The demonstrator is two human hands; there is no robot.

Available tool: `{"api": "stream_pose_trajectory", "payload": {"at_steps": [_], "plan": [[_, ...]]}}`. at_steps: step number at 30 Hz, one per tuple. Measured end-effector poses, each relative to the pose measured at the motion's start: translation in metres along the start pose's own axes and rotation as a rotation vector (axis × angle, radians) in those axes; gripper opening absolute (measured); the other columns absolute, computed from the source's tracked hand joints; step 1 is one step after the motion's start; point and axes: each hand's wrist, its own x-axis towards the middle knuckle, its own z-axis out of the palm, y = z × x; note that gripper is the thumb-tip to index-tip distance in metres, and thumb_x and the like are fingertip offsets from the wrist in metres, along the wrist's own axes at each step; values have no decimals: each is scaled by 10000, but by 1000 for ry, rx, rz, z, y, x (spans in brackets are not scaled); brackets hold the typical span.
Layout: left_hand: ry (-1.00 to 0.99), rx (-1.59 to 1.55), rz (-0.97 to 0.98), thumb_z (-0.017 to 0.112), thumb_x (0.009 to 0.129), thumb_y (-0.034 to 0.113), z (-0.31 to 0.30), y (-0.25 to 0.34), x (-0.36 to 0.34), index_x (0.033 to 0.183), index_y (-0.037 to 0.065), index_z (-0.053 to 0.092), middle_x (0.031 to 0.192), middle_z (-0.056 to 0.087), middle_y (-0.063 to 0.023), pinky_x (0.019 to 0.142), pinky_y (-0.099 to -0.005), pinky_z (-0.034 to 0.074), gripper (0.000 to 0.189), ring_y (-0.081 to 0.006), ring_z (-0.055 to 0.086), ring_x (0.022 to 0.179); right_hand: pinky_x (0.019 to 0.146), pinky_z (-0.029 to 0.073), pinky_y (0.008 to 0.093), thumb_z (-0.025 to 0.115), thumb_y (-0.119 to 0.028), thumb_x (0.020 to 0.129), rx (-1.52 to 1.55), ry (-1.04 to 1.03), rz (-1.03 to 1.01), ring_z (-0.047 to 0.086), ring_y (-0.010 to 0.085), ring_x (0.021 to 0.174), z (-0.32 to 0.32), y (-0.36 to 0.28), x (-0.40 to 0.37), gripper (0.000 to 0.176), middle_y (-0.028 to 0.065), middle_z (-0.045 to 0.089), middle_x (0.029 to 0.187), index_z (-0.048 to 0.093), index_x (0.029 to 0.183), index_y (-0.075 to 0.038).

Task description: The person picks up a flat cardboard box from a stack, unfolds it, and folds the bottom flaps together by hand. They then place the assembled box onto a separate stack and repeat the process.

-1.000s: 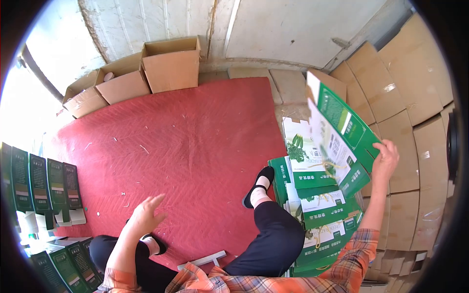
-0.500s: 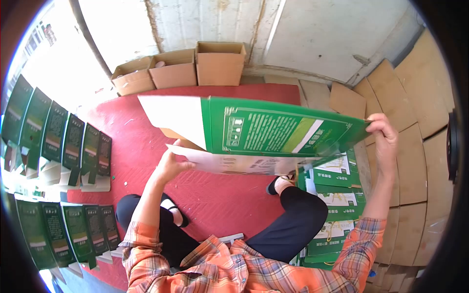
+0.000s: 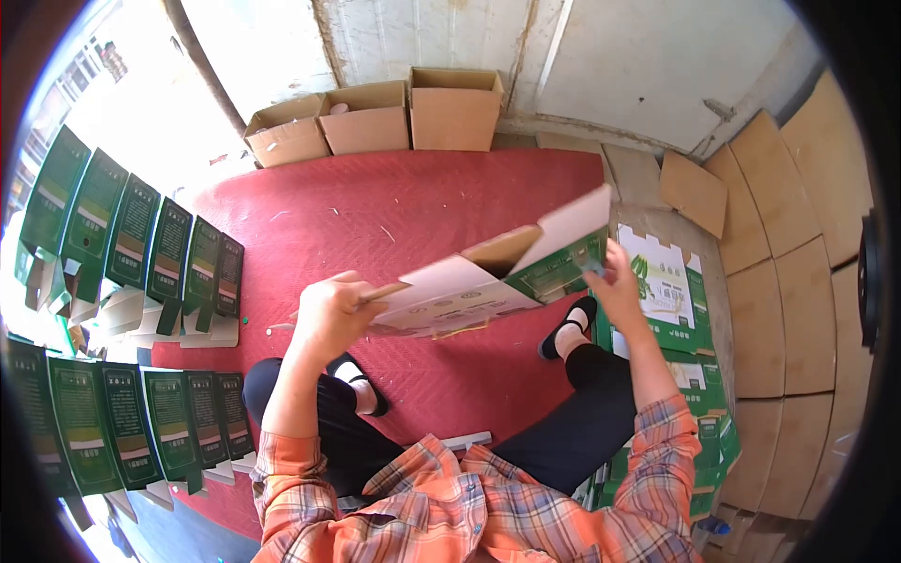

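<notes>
A green and white printed carton (image 3: 460, 305) hangs in front of me above the red mat, tilted, with white flaps standing out and its brown inside showing. My left hand (image 3: 336, 317) is closed around its left end. At the right end, the fingers of my right hand (image 3: 617, 284) grip the green side panel, the thumb lying on the print. A yellow cord handle (image 3: 462, 331) shows along the carton's lower face. Beside my right leg lie stacked flat green and white cartons (image 3: 666, 281).
Two rows of standing green cartons (image 3: 169, 249) fill the left side. Open brown boxes (image 3: 455, 117) line the far edge of the red mat (image 3: 310, 216). Brown cardboard (image 3: 774, 291) is stacked at the right, with a loose brown sheet (image 3: 693, 194) near the wall.
The carton has turned from its broad green face to a narrower, opened-out view with its inside visible. My right hand has come inward and down; the left has shifted its grip slightly.
</notes>
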Motion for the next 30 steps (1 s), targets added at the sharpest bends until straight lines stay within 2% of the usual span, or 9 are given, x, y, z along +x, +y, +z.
{"api": "stream_pose_trajectory", "payload": {"at_steps": [2, 4, 8, 10, 13, 17, 21, 26, 30], "plan": [[-23, 78, 46, 698, 797, 210, 9, 16, 0, 845, 87, 713, 744, 596, -71, 640, -386, 506, 133, -292, 618, 674, 1017, 417, 378, 718, -32, 771, -186, 41, -8, 487, 218, 1222, 26, 1, -12, 778, 116, 493, 1319, 320, 1439, -46], [-114, 229, 32, 678, 804, 230, 18, 28, 2, 840, 107, 717, 778, 619, -91, 662, -385, 515, 134, -299, 629, 728, 1038, 402, 391, 772, -59, 745, 114, 55, -24, 447, 259, 1261, 47, -20, -14, 951, 154, 404, 1390, 186, 1495, -58], [-238, 303, 39, 631, 846, 237, 49, 40, -3, 796, 85, 693, 813, 632, -99, 679, -403, 518, 171, -310, 646, 774, 1073, 368, 409, 826, -108, 712, 73, 200, -76, 375, 317, 1314, 72, 11, -11, 1115, 210, 295, 1443, 56, 1516, -41], [-268, 252, 47, 609, 871, 235, 64, 40, -5, 857, 84, 706, 839, 646, -110, 686, -418, 521, 180, -332, 649, 787, 1106, 327, 427, 861, -148, 683, -314, 227, -90, 318, 356, 1345, 76, 18, -5, 1201, 249, 217, 1469, 3, 1512, -6], [-267, 152, 59, 537, 919, 262, 71, 44, -2, 986, 97, 690, 885, 668, -150, 714, -429, 535, 235, -337, 666, 804, 1139, 270, 440, 818, -100, 688, -275, 202, -17, 252, 391, 1386, 77, 18, 0, 1166, 276, 195, 1486, -9, 1498, 35], [-415, 23, -88, 577, 895, 229, 54, 50, 13, 1082, 114, 688, 882, 686, -180, 771, -426, 524, 247, -373, 659, 871, 1166, 204, 452, 690, -14, 688, -307, 250, 40, 194, 425, 1413, 83, 26, 3, 1063, 301, 157, 1510, -10, 1483, 78], [-360, -20, -102, 591, 884, 252, 51, 53, 26, 1108, 98, 686, 931, 683, -213, 804, -404, 529, 288, -382, 662, 911, 1171, 181, 462, 651, -2, 673, -301, 291, 23, 182, 443, 1414, 86, 34, 7, 1032, 323, 145, 1513, 3, 1468, 114], [-355, -65, -85, 570, 902, 265, 67, 59, 28, 1092, 90, 679, 905, 677, -224, 802, -455, 521, 281, -404, 649, 889, 1172, 199, 441, 683, -22, 669, -325, 318, 52, 196, 443, 1414, 84, 24, 13, 1021, 339, 179, 1501, 53, 1458, 130], [-236, -108, -223, 543, 917, 228, 74, 60, 35, 983, 65, 673, 860, 673, -217, 771, -481, 516, 219, -396, 650, 864, 1171, 210, 413, 675, -28, 670, -396, 303, 76, 211, 415, 1422, 90, 22, 10, 1021, 323, 200, 1504, 58, 1471, 108]]}}
